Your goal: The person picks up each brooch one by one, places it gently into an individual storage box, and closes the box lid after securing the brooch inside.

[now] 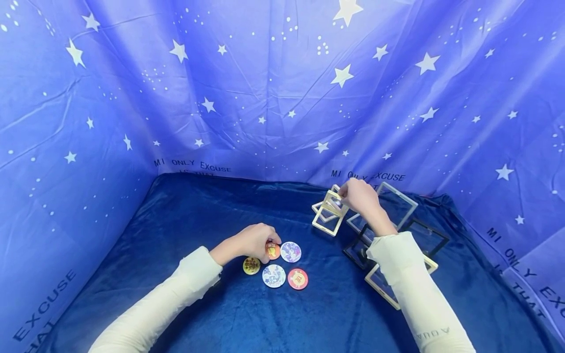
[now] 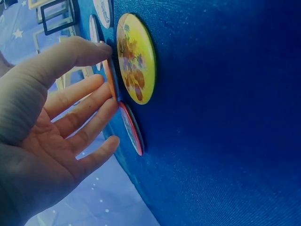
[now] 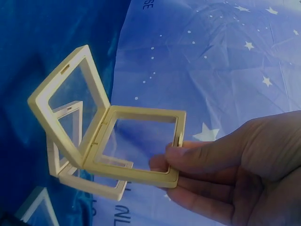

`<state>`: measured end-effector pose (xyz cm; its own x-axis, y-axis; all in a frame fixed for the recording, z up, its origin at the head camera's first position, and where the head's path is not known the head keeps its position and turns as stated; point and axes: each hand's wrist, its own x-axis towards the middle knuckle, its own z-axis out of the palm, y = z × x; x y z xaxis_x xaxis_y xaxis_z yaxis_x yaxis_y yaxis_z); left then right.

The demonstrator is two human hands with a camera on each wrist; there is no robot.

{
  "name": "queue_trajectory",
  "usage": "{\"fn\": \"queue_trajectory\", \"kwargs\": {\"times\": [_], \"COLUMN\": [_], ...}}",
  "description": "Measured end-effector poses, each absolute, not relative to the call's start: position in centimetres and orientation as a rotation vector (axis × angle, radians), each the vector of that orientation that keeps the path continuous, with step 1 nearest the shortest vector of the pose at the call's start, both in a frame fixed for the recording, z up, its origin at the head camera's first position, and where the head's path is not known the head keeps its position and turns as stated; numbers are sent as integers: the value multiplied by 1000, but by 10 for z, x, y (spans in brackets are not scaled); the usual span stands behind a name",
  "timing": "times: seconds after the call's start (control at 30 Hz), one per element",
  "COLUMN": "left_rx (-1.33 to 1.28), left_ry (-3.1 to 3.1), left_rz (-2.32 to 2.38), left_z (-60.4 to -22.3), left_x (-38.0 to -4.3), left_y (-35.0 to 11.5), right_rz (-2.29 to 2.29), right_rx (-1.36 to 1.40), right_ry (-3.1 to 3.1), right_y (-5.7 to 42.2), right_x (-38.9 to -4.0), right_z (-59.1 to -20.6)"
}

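Observation:
My left hand pinches the rim of an orange round badge, its thumb and fingertips at opposite edges. Around it lie a yellow badge, a purple-and-white one, a white-and-blue one and a red one. A red-rimmed badge shows beside the fingers in the left wrist view, hidden by the hand from above. My right hand grips one edge of a cream hinged display frame between thumb and fingers. That frame stands unfolded, clear film in both halves.
A second pale hinged frame lies close behind the held one. To the right are a large clear-windowed frame, a black frame and a cream frame, partly under the right sleeve. Starry blue curtains border the blue cloth.

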<state>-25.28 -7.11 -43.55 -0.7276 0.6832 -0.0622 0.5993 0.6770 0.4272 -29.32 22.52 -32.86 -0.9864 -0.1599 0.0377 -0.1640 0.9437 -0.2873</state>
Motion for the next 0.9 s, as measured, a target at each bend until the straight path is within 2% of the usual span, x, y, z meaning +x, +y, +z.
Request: {"fn": "queue_trajectory", "kwargs": {"times": [0.4, 0.6, 0.9], "left_rx": [1017, 1015, 963], "left_ry": [2651, 2643, 2671], "left_rz": [573, 617, 726], "left_z": [-432, -426, -418], "left_x": [-255, -258, -262], "left_y": [-76, -75, -74], "right_rz": [376, 394, 418], "right_rx": [477, 664, 778], "right_ry": [-3010, -2967, -3017], "right_y": [193, 180, 160], "right_x": [-314, -323, -327], "right_z": [-324, -335, -347]}}
